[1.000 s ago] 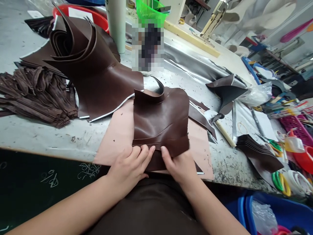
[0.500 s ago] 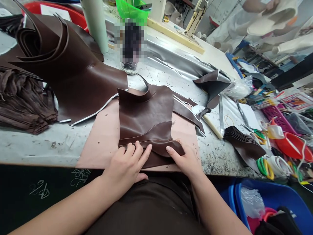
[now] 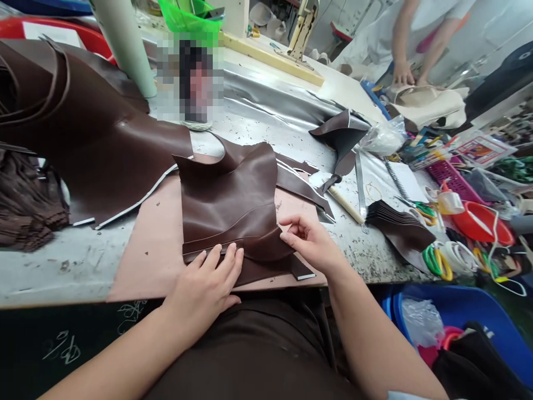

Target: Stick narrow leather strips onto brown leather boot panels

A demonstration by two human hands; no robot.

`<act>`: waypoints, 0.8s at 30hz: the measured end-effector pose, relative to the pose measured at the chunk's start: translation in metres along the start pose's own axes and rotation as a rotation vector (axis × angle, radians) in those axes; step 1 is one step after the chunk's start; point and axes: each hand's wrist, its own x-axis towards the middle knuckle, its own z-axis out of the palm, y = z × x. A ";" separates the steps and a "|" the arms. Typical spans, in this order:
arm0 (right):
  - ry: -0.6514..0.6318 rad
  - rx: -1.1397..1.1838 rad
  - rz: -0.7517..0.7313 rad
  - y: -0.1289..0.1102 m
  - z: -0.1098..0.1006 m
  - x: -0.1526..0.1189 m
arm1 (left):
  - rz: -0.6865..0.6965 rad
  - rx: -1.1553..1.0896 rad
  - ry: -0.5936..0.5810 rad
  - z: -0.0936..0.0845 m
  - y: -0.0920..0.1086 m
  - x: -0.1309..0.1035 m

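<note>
A dark brown leather piece [image 3: 229,194] with a curved seam lies on a pink sheet [image 3: 141,244] at the table's front edge. My left hand [image 3: 208,278] rests on its lower edge, fingers spread. At the lower right of the leather, my right hand [image 3: 306,241] has thumb and forefinger bent close to the edge; whether they pinch it is too small to tell. Under that corner a strip with a white end [image 3: 306,272] shows. Larger brown leather pieces [image 3: 125,150] with white-trimmed edges lie to the left.
A hammer [image 3: 345,204], a metal ruler [image 3: 360,183] and stacked brown pieces [image 3: 395,222] lie to the right. Blue bins [image 3: 478,300] stand below the table edge. Behind, a pale green roll [image 3: 125,50] stands upright. Another person's hands [image 3: 410,72] touch pale material.
The view has shifted, and the scene sits further left. My right hand has come up off the leather's lower right end, where the white-ended strip now shows. My left hand stays on the leather.
</note>
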 end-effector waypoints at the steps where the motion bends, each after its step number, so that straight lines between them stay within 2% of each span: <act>1: 0.002 0.020 0.034 0.003 -0.002 0.001 | 0.001 0.003 -0.005 0.000 0.000 0.001; 10: 0.052 0.035 0.067 0.025 0.001 0.006 | -0.029 0.000 -0.096 -0.008 0.008 0.013; 16: -0.169 0.136 0.088 0.026 -0.014 0.011 | 0.124 0.006 -0.103 -0.008 0.016 0.023; 21: -0.216 0.089 0.097 0.024 -0.021 0.015 | 0.111 0.024 -0.104 -0.007 0.020 0.030; 24: -0.221 -0.016 0.063 0.021 -0.020 0.015 | 0.164 -0.010 -0.073 -0.007 0.021 0.034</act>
